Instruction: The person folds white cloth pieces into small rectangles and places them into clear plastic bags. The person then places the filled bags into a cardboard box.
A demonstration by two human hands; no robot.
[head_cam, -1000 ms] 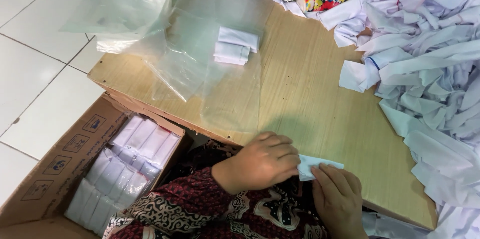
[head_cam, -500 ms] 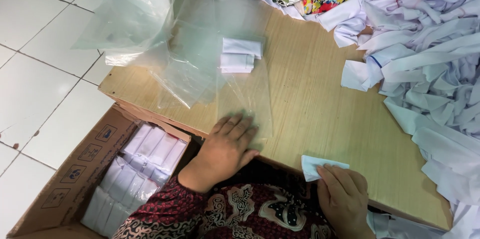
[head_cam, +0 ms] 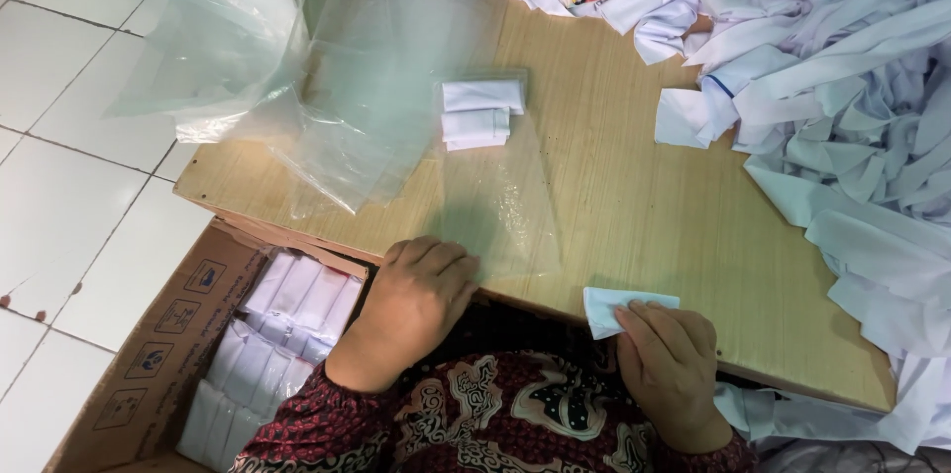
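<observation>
Head view: left hand [head_cam: 421, 297] spread flat on clear plastic bag [head_cam: 495, 206]. Right hand [head_cam: 666, 356] pinching folded white cloth [head_cam: 619, 307]. Bagging step, probably; needs opening the bag mouth.

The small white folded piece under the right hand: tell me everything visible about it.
The folded white piece looks like thin cloth, a small flat rectangle with a pale bluish tint. It lies on the near edge of the wooden table, its lower left corner slightly over the rim. The right hand rests its fingertips on its right part, covering that end. The left hand is apart from it, on a clear plastic bag.
</observation>
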